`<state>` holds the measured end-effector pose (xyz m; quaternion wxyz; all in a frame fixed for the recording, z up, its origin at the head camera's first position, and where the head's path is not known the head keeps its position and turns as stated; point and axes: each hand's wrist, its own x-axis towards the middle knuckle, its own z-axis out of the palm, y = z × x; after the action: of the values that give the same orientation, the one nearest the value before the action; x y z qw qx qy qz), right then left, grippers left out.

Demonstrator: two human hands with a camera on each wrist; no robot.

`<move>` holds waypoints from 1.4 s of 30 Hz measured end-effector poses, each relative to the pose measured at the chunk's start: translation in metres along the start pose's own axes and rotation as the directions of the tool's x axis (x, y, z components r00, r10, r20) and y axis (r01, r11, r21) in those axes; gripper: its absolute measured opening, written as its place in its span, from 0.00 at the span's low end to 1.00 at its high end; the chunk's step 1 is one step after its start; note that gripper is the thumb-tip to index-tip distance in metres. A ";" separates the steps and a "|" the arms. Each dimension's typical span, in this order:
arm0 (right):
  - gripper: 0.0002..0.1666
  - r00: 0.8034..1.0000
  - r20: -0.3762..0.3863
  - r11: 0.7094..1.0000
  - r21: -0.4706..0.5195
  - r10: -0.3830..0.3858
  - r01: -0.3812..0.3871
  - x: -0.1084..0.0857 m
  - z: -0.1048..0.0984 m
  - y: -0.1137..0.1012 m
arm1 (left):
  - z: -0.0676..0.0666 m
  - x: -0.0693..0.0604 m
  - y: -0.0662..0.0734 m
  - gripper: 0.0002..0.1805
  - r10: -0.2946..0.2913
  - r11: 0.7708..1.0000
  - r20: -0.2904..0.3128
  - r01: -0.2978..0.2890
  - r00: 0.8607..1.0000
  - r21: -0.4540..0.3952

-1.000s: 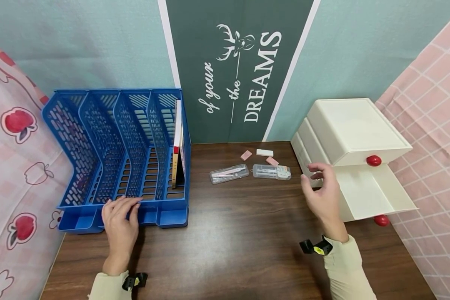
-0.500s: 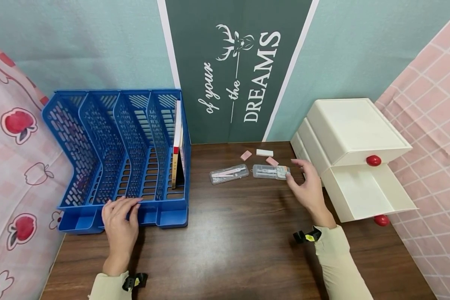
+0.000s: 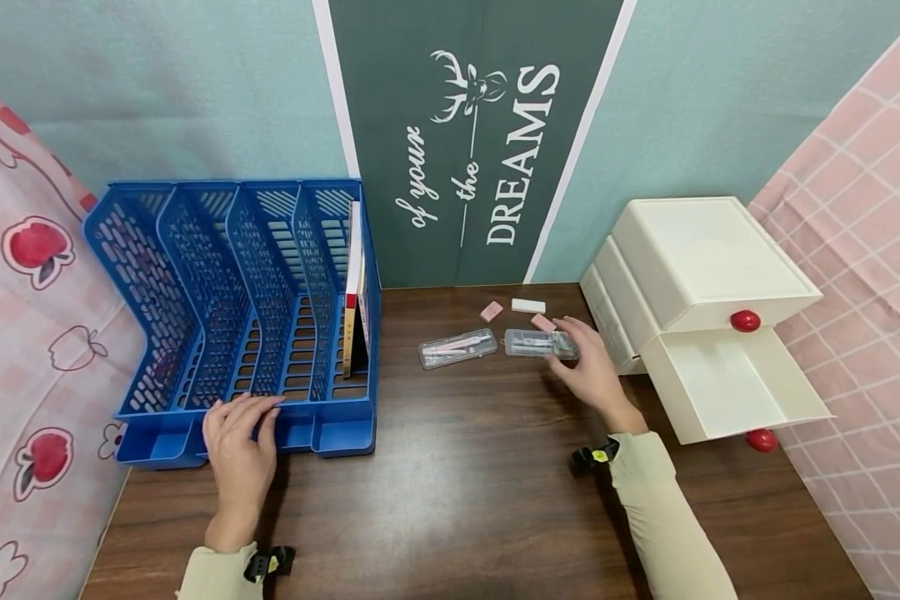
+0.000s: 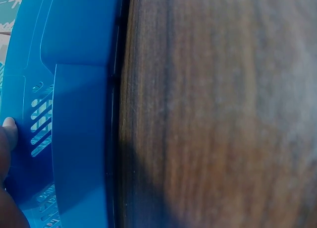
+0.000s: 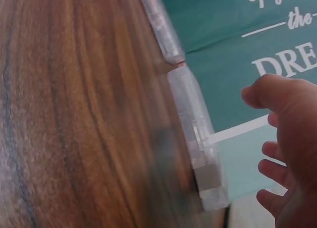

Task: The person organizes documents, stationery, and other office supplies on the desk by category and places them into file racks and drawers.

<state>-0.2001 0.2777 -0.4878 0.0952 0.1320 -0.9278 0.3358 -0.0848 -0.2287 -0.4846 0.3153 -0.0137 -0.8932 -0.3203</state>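
In the head view my left hand (image 3: 238,454) holds the front rim of the blue file rack (image 3: 352,410), fingers bent over it; the left wrist view shows part of that hand (image 4: 4,161) at the rack's blue front (image 4: 81,129). My right hand (image 3: 591,368), thumb and fingers spread, is over the right end of a clear case (image 3: 527,343) and partly covers it. The right wrist view has this hand (image 5: 297,143) beside the case (image 5: 190,109), a gap visible between them. A second clear case (image 3: 457,348) lies to the left.
Two pink erasers (image 3: 492,312) (image 3: 542,322) and a white one (image 3: 528,306) lie behind the cases. Books (image 3: 353,292) stand in the rack's right compartment. At the right, a white drawer unit (image 3: 727,250) has its lower drawer (image 3: 727,387) pulled out.
From beside the drawer unit, my right hand has moved left to the right end of the nearer clear case. The left hand stays on the rack.
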 end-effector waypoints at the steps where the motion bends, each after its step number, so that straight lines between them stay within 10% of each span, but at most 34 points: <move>1: 0.36 1.000 0.013 1.000 -0.011 0.001 -0.001 0.001 0.002 0.001 | 0.000 0.000 0.000 0.06 -0.002 1.000 0.003 0.002 1.000 0.002; 16: 0.43 0.984 0.170 0.978 -0.208 0.054 -0.017 0.010 0.020 0.012 | 0.002 0.000 -0.001 0.07 -0.014 1.000 -0.008 0.014 1.000 -0.006; 42: 0.30 0.988 0.130 0.959 -0.277 0.089 -0.050 0.018 0.028 0.010 | 0.001 -0.001 -0.002 0.06 -0.001 1.000 0.003 0.001 1.000 0.002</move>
<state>-0.2222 0.2639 -0.5100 0.0349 0.1083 -0.9737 0.1975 -0.0847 -0.2296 -0.4869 0.3140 -0.0135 -0.8939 -0.3197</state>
